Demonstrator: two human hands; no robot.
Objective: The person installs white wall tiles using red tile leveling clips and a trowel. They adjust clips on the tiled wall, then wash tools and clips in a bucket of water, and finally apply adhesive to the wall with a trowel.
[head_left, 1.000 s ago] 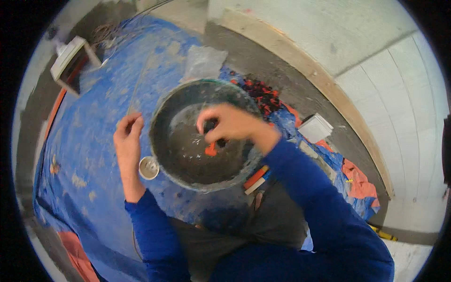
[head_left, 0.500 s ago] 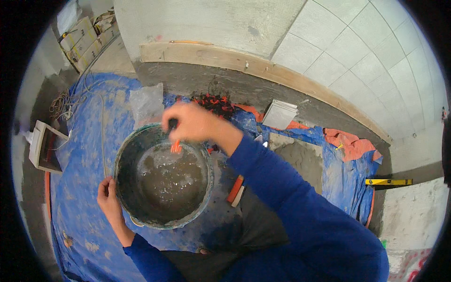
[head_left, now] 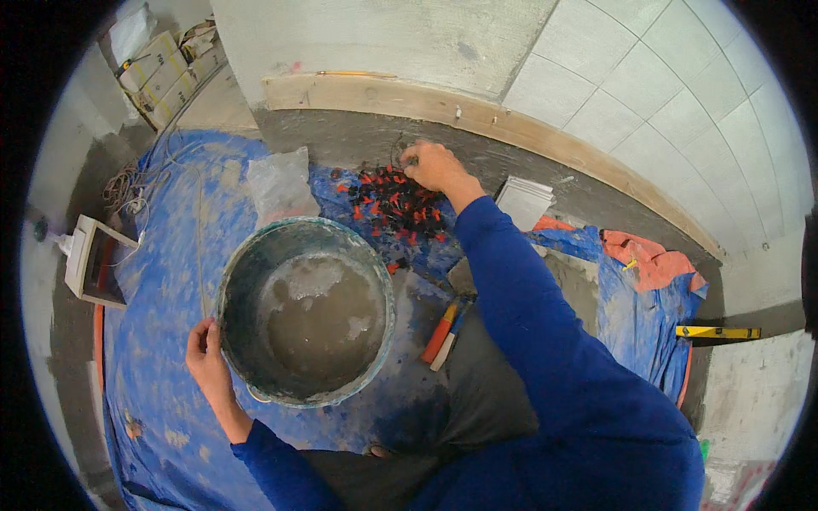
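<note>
Head view. The left hand [head_left: 207,356] grips the left rim of the round bucket [head_left: 304,312], thumb inside the rim and fingers [head_left: 198,334] curled over the outer wall. Half a second earlier this hand was at the same rim, so the hold is unchanged. The bucket stands on the blue tarp [head_left: 162,255], in front of the person's knees, with a grey wet mix covering its bottom.

The right hand [head_left: 433,166] has left the bucket. Earlier it was over the far rim with a small orange piece between its fingertips; it now reaches past the bucket to the far edge of the pile of red and black clips [head_left: 394,204] lying on the tarp. The fingers are bent down into the pile; whether they have closed on a clip cannot be told.

An orange-handled tool [head_left: 440,333] lies just right of the bucket. A stack of white tiles [head_left: 524,201] sits near the right forearm. A yellow level [head_left: 717,332] lies well apart at right.
</note>
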